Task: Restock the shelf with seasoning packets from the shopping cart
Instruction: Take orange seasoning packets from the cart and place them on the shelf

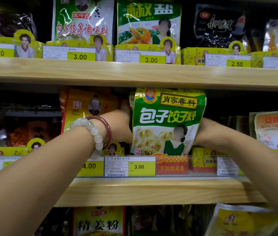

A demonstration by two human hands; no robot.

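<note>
Green seasoning packet [168, 121] clasped between both hands, upright on shelf [151, 189].

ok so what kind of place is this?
Most likely a grocery store's seasoning aisle: wooden shelves lined with yellow price tags, stocked with packets like the green dumpling seasoning packet held between both hands.

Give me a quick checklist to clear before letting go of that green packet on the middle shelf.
1. Both hands on packet: left hand and right hand flank the green packet: ok.
2. Packet upright, front facing out: ok.
3. Slot matches the 3.00 price tag below: ok.
4. Bottom edge seated behind the tag rail: cannot tell.
5. Orange packet to the left not crushed: cannot tell.
</note>
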